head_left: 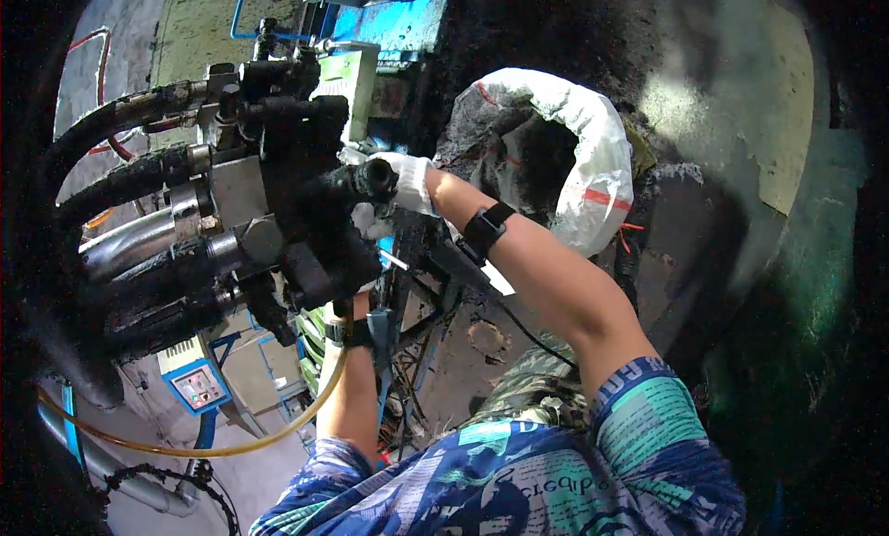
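Observation:
A black, grimy machine head [301, 180] with thick hoses and metal fittings fills the left of the view, close to me. My right hand [407, 181], in a white knit glove, reaches behind its protruding round black fitting [375, 179]; the fingers are hidden there. My left forearm [347, 402] rises beneath the machine head, and the left hand is hidden behind it. A patch of white cloth [372, 223] shows below the black fitting; I cannot make out which glove it belongs to. Whatever either hand holds is out of sight.
Right of my right hand stands an open white woven sack [597, 156] with red stripes and dark contents. A yellowish hose [269, 443] loops at lower left, near a blue-framed control box [196, 386]. A green and blue machine [384, 27] stands at the back.

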Tool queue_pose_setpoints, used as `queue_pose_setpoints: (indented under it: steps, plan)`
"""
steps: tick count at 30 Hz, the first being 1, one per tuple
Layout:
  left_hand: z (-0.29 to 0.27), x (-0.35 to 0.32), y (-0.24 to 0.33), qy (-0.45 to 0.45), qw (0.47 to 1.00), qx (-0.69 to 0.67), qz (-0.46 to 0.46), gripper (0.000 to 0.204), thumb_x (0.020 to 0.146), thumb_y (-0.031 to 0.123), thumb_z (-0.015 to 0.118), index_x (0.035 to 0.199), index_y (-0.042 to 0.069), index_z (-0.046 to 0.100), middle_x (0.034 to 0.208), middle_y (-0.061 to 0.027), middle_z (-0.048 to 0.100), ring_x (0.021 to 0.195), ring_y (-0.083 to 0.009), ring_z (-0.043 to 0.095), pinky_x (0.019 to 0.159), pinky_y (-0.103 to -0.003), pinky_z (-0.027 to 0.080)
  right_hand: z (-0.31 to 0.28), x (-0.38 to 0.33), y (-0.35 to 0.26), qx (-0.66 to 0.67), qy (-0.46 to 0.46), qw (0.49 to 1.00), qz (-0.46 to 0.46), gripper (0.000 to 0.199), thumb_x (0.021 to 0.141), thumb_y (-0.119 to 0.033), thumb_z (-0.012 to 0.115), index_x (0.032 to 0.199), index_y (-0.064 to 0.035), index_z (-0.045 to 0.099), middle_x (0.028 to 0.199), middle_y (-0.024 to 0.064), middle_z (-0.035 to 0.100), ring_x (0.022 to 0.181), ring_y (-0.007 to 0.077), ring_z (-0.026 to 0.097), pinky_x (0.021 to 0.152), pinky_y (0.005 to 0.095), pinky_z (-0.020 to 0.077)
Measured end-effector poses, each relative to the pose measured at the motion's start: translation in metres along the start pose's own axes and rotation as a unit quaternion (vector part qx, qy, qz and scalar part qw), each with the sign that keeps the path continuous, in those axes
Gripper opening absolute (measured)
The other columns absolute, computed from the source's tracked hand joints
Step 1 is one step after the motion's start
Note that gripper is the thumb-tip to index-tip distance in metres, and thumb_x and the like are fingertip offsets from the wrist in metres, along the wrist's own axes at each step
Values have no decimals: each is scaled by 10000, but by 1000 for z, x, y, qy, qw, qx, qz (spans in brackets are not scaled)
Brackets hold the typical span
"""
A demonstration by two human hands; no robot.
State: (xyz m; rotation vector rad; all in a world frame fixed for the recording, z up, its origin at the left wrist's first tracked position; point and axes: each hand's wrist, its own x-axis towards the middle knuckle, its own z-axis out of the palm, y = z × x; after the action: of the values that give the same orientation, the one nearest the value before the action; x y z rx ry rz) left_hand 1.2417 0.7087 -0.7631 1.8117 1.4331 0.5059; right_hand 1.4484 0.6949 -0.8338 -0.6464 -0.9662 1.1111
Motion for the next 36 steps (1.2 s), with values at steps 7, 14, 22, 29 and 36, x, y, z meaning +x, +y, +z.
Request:
queue_pose_setpoints:
  steps: [7, 14, 22, 29, 36]
  plan:
    - [50, -11, 41, 86, 936, -319, -122, 407, 1018, 359, 673, 1301, 70, 630, 1281, -86, 618, 1127, -214, 590, 963, -358, 494, 13, -52, -10, 16, 121, 988, -94, 511, 953, -173, 653, 1454, -103, 580, 1290, 147, 692, 1151, 226, 671, 1017, 358, 539]
    - [67, -36, 60, -1, 942, -336, -2, 339, 1018, 422, 693, 1055, 91, 755, 992, -29, 741, 961, -151, 683, 892, -348, 540, 11, -46, -25, 96, 53, 994, 9, 558, 968, -263, 741, 1465, -77, 570, 1342, 138, 682, 1200, 182, 630, 1048, 341, 503]
    - [9, -5, -18, 31, 997, 69, 32, 475, 1078, 256, 566, 1496, 37, 512, 1473, -125, 578, 1352, -224, 505, 1175, -326, 354, -9, -19, 9, 49, -40, 997, -54, 588, 1030, -545, 618, 1201, 14, 687, 1085, 115, 729, 995, 191, 606, 933, 371, 513]
    - [46, -14, 49, 7, 956, -282, -84, 516, 961, 484, 754, 1279, 82, 692, 1160, -32, 707, 1038, -161, 648, 929, -336, 508, 3, -24, -2, -1, 73, 997, -10, 573, 1060, -517, 574, 1286, 2, 668, 1188, 132, 714, 1111, 218, 643, 1009, 387, 494]
    - [89, -39, 78, 127, 958, -257, -30, 398, 974, 360, 772, 1264, 95, 707, 1159, -27, 706, 1018, -157, 635, 926, -307, 491, 17, -49, -11, 251, 86, 964, -29, 511, 1037, -292, 656, 1462, -20, 571, 1385, 119, 658, 1252, 167, 601, 1109, 336, 473]
